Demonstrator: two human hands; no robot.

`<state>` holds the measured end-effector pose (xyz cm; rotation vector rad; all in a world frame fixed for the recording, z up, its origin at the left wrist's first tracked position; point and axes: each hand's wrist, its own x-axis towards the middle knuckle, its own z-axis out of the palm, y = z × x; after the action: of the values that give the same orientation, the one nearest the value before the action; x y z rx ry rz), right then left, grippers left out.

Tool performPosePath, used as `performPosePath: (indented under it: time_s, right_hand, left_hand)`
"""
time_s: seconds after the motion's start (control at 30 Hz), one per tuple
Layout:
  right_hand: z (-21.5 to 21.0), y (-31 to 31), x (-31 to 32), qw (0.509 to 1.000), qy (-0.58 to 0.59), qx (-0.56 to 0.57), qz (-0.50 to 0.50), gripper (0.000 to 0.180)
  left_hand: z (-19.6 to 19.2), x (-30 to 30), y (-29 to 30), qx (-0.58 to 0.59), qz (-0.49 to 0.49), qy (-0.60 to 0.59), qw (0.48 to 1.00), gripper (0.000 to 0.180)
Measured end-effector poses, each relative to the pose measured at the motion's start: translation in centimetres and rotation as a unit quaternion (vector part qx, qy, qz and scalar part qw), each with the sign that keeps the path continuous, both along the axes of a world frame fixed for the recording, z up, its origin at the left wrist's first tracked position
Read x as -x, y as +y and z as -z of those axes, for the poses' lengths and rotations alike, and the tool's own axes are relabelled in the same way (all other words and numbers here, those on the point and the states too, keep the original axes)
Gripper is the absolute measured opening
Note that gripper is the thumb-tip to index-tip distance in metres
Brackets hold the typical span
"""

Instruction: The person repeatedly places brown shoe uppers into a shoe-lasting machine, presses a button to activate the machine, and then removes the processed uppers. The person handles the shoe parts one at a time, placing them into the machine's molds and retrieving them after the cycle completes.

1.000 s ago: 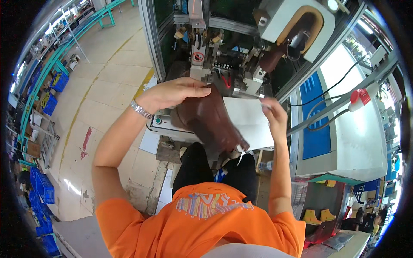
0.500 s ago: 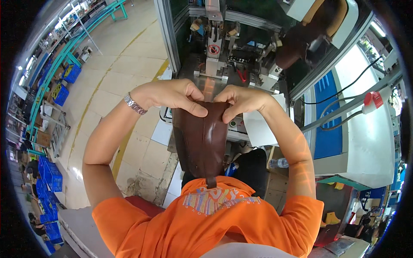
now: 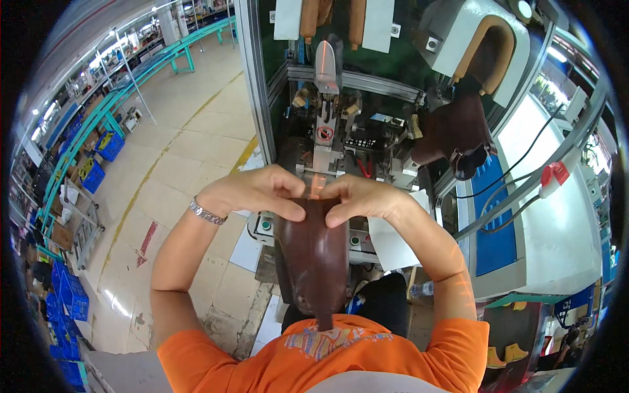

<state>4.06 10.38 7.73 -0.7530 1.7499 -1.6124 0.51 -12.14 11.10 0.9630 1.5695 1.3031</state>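
A dark brown leather boot upper (image 3: 313, 262) hangs between my hands in front of a machine, its strap-like loop reaching down to my shirt. My left hand (image 3: 262, 193) pinches the left side of its top edge between thumb and bent fingers. On the other side of the centre seam, my right hand (image 3: 363, 200) grips the same edge with its thumb on the near face. Just beyond the hands is the machine's metal plate (image 3: 320, 178), with red-orange light lines falling on it. Fingertips behind the leather are hidden.
The machine's upright metal form (image 3: 325, 69) stands ahead. Another brown upper (image 3: 452, 134) hangs at the right by a padded clamp (image 3: 485, 56). Green buttons on a control box (image 3: 262, 226) lie near my left wrist. White paper (image 3: 396, 232) is by my right forearm. Red-handled pliers (image 3: 363, 168) lie inside.
My view has tilted up, showing more of the machine's top. Hands and boot upper appear lower in the picture, still pinched by both hands. The upper has turned slightly.
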Motion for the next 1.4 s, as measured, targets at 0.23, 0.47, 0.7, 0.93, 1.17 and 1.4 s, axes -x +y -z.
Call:
performPosePath:
  time_s: [0.23,0.47,0.7,0.93,1.17,1.4]
  right_hand:
    - [-2.5,2.3,2.3,0.997,-0.033,0.053,-0.052,0.028]
    - [-1.2,4.3,6.0,0.969,0.032,0.223,0.101,0.018]
    - [-4.3,5.6,12.4,0.92,0.178,0.211,0.28,0.015]
    - [-4.0,4.4,18.3,0.84,0.159,0.35,0.383,0.007]
    - [-4.2,4.0,20.4,0.804,0.148,0.354,0.455,0.005]
    - [-4.2,6.0,25.9,0.778,0.105,0.377,0.491,0.018]
  left_hand:
    - [0.8,3.0,-1.6,-0.108,0.027,-0.023,0.994,0.042]
    - [2.0,7.8,-0.5,-0.099,-0.032,0.086,0.991,0.028]
    - [-1.0,14.5,3.2,-0.305,-0.248,0.213,0.895,0.019]
    - [0.4,19.0,8.7,-0.487,-0.363,0.034,0.794,0.022]
    - [0.0,21.0,9.5,-0.469,-0.406,-0.039,0.783,0.024]
    - [0.0,25.2,11.6,-0.499,-0.437,-0.15,0.733,0.033]
